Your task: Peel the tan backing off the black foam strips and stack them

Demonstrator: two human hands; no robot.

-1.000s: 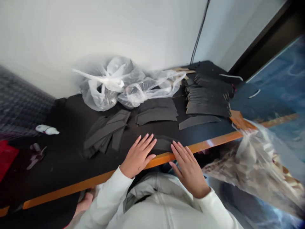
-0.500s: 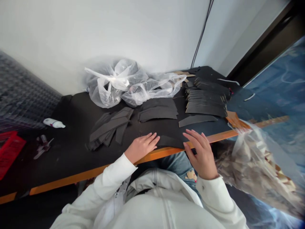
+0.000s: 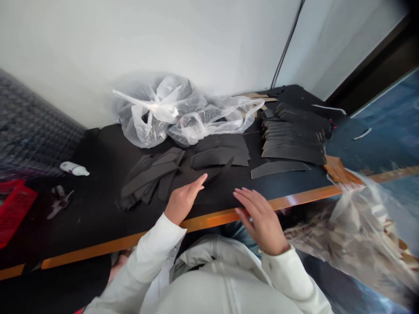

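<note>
My left hand (image 3: 182, 201) is turned on its side over the black tabletop (image 3: 98, 209). Its fingers pinch one end of a thin black cut piece (image 3: 218, 171), which slants up toward the middle stack. My right hand (image 3: 260, 216) hovers at the orange table edge (image 3: 294, 201) with fingers stretched apart and nothing in it. Just beyond the left hand lies a loose pile of black strips (image 3: 149, 178). A flat stack of curved black pieces (image 3: 222, 153) lies behind the lifted piece.
A single curved piece (image 3: 278, 168) and a tall stack of black pieces (image 3: 294, 135) lie to the right. Clear plastic bags (image 3: 170, 113) sit against the wall, and another bag of tan pieces (image 3: 360, 231) hangs at right. White bottle (image 3: 73, 168), small tool (image 3: 59, 200) and red basket (image 3: 13, 205) are at left.
Both hands lay flat on a black piece at the table edge. The left hand has now lifted that piece and swung it up toward the stacks; the right hand has come off it.
</note>
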